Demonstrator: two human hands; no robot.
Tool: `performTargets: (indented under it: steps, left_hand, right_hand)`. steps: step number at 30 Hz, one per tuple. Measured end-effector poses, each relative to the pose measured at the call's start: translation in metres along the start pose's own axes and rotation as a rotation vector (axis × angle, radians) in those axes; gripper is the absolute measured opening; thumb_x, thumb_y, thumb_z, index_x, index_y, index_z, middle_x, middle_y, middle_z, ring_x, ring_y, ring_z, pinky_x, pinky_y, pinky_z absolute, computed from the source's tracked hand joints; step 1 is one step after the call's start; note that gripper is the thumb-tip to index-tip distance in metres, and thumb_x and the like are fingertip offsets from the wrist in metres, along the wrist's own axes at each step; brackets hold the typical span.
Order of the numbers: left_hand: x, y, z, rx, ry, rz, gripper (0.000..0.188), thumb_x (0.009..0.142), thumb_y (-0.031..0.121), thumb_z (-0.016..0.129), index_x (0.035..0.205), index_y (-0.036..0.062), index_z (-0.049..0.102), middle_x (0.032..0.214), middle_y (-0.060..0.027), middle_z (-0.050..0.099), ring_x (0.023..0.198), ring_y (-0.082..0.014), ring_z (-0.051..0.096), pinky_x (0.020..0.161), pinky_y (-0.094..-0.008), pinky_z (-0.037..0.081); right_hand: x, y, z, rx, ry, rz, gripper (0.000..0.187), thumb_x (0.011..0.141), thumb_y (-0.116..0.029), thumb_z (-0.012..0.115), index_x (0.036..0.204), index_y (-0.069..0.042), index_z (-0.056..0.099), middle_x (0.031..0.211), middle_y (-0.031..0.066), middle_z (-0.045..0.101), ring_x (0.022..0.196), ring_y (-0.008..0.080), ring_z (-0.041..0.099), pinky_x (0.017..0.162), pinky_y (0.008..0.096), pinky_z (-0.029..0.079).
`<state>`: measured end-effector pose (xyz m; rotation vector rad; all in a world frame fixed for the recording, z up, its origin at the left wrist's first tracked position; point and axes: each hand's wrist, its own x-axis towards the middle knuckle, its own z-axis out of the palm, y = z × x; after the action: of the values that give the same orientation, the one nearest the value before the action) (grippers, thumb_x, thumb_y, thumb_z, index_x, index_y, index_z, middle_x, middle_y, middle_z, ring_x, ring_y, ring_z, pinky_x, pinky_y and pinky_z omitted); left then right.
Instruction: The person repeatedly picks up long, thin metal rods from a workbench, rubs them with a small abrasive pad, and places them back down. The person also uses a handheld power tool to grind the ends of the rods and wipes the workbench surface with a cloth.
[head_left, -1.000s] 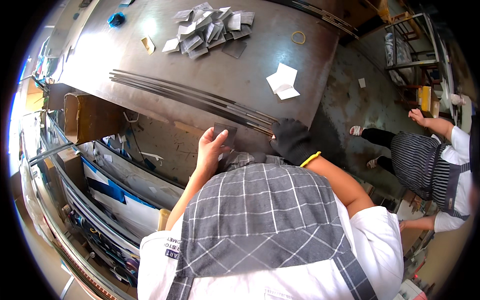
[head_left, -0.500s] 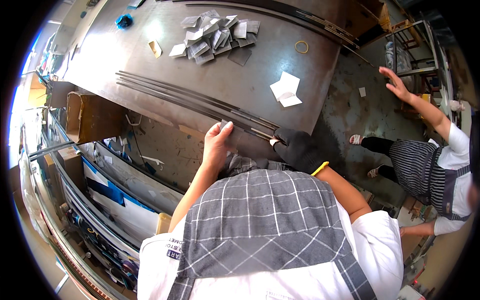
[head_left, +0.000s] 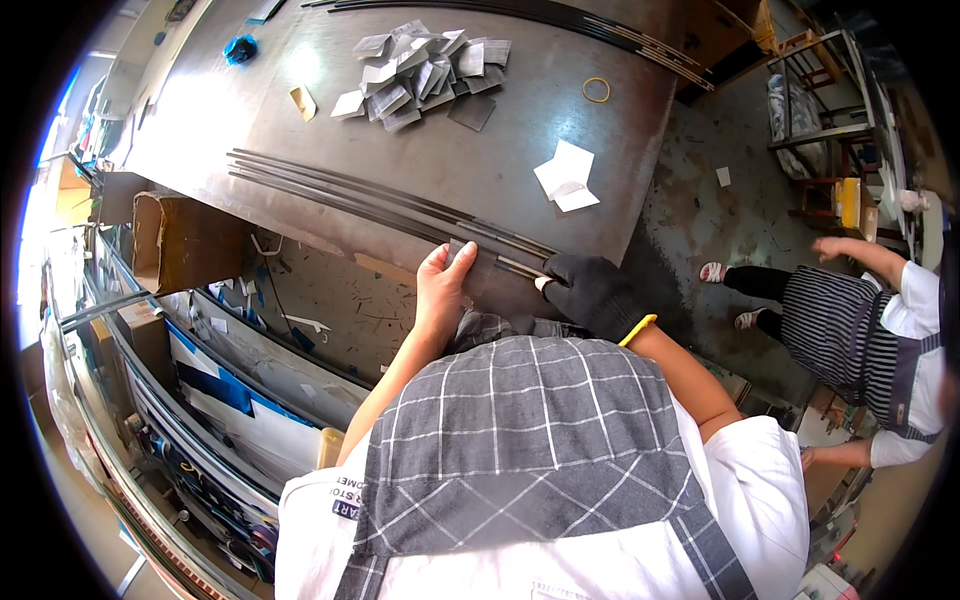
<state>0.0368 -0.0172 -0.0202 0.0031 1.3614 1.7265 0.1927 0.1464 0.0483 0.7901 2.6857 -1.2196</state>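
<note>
Several long thin dark rods (head_left: 400, 209) lie side by side along the near edge of the metal table (head_left: 455, 155). My bare left hand (head_left: 442, 287) pinches a small thin grey piece (head_left: 457, 246) between thumb and fingers, right at the rods. In a black glove with a yellow cuff, my right hand (head_left: 597, 298) closes around the rods' right ends. One light fingertip pokes out of the glove. What lies under the gloved palm is hidden.
Farther back sit a heap of small grey folded sheets (head_left: 425, 75), white paper (head_left: 568, 178), a yellow ring (head_left: 596, 90) and a blue crumpled bundle (head_left: 240, 49). More rods (head_left: 500, 12) line the far edge. A cardboard box (head_left: 190, 240) stands left; a co-worker (head_left: 840, 330) stands right.
My left hand has shifted slightly right along the rods, and the grey piece shows less. My right hand stays nearly in place. The co-worker's raised arm has come down.
</note>
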Motion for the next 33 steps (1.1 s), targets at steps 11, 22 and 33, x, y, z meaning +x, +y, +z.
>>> performTargets:
  steps: [11, 22, 33]
  left_hand:
    - [-0.002, 0.004, 0.005, 0.016, 0.034, -0.018, 0.018, 0.091, 0.020, 0.068, 0.099, 0.0045, 0.064, 0.089, -0.0014, 0.069, 0.075, -0.0093, 0.064, 0.068, -0.0248, 0.053]
    - [0.006, -0.001, 0.007, -0.155, -0.069, -0.134, 0.007, 0.092, 0.009, 0.061, 0.097, 0.0039, 0.062, 0.091, -0.0067, 0.067, 0.084, -0.0173, 0.065, 0.076, -0.0315, 0.053]
    - [0.005, -0.014, 0.005, -0.164, -0.065, -0.032, 0.014, 0.093, 0.017, 0.063, 0.092, 0.0026, 0.063, 0.088, -0.0059, 0.067, 0.078, -0.0149, 0.062, 0.073, -0.0284, 0.051]
  right_hand:
    - [0.002, 0.001, -0.002, 0.019, -0.051, -0.010, 0.027, 0.085, -0.031, 0.062, 0.088, -0.004, 0.067, 0.081, 0.0203, 0.064, 0.077, 0.0385, 0.063, 0.067, 0.0452, 0.049]
    - [0.027, -0.025, 0.015, -0.006, 0.093, 0.026, 0.044, 0.080, -0.049, 0.063, 0.077, -0.006, 0.068, 0.078, 0.0220, 0.064, 0.075, 0.0400, 0.063, 0.066, 0.0471, 0.049]
    - [0.038, -0.051, -0.002, -0.168, -0.193, -0.145, 0.034, 0.079, -0.035, 0.063, 0.089, -0.003, 0.069, 0.091, 0.0199, 0.068, 0.084, 0.0370, 0.067, 0.075, 0.0451, 0.052]
